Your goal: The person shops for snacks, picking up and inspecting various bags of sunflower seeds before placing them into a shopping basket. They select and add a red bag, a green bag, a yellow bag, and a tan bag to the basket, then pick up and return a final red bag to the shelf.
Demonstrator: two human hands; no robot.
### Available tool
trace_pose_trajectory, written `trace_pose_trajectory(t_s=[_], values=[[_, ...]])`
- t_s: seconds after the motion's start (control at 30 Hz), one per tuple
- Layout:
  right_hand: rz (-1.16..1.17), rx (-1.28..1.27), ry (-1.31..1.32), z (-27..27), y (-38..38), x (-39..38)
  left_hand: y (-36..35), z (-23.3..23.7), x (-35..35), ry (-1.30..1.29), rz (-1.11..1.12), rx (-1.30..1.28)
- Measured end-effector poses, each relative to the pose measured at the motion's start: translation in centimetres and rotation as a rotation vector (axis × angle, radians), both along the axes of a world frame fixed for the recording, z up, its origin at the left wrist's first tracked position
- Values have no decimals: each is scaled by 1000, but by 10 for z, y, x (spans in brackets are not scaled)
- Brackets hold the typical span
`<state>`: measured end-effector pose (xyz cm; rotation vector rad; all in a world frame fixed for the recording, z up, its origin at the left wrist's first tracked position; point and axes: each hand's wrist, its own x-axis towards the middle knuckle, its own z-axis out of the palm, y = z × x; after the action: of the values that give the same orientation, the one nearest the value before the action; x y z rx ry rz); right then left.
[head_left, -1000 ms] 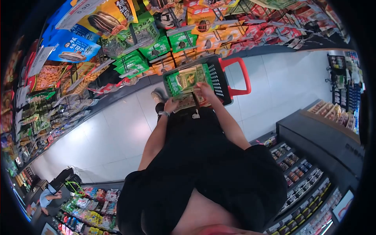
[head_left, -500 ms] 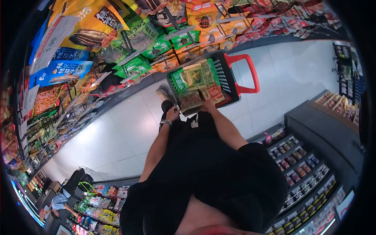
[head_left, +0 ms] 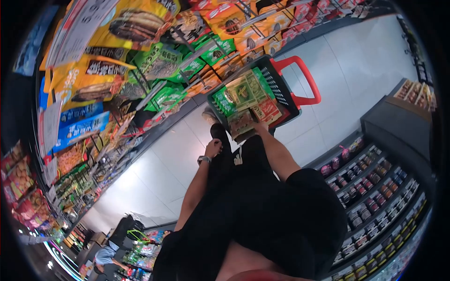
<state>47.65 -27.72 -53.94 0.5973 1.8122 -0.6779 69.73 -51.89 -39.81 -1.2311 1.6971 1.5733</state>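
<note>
My right hand (head_left: 260, 127) grips a brownish packet (head_left: 242, 122) at the near edge of a dark shopping basket (head_left: 293, 108) with a red handle (head_left: 307, 78). Inside the basket lie a green bag (head_left: 223, 101), a yellow-green packet (head_left: 243, 91) and a red-and-cream packet (head_left: 272, 111). Beside my dark-clothed leg is my left hand (head_left: 214, 148), a watch on its wrist. Its fingers are curled in, apart from the basket, with nothing visible in them.
Shelves of hanging snack bags (head_left: 157, 63) run along the left and top, price tags (head_left: 77, 30) jutting out. Pale tiled floor (head_left: 150, 180) lies below them. Racks of jars (head_left: 370, 189) stand at right. A person in blue (head_left: 105, 255) is at lower left.
My left hand has drawn back from the packet toward my leg. My right hand still holds the packet. The basket and shelves have shifted in view as the camera moved.
</note>
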Motion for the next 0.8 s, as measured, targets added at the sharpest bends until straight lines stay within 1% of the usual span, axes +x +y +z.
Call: trace_pose_trajectory(t_s=[0.07,0.1,0.13,0.2,0.23,0.3,0.33,0.37,0.47,0.5,0.53,0.6,0.63,0.67,0.77,0.8], values=[[188,160,150,-1,2,-13,6,-7,-3,29,61,51],[38,185,159,24,-6,-25,10,-12,-7,34,76,86],[18,172,166,13,-6,-25,14,-15,-7,37,88,118],[-1,160,215,-26,-12,-36,20,-15,-18,11,83,174],[-30,149,219,-30,-22,-41,23,-10,-29,29,37,173],[-192,134,216,-32,-36,-50,20,2,-50,70,-65,155],[-215,131,213,-50,-42,-52,17,4,-58,94,-112,139],[-304,99,205,-76,-49,-56,13,1,-64,93,-104,163],[-552,5,146,-160,-71,-35,-2,15,-93,132,-89,149],[-632,-29,122,-171,-80,-31,-8,10,-98,119,-81,164],[-640,-39,112,-182,-85,-34,-12,5,-105,111,-88,152],[-922,-104,-228,-177,-85,-61,-14,-7,-120,79,-96,134],[-1055,-140,-124,-130,-83,-68,-15,-21,-122,104,-92,130],[-1057,-138,-114,-133,-78,-64,-11,-28,-125,112,-95,136],[-827,-64,-32,-184,-71,-53,9,-39,-141,131,-100,119],[-746,-49,-5,-198,-74,-53,15,-41,-142,139,-185,97]])
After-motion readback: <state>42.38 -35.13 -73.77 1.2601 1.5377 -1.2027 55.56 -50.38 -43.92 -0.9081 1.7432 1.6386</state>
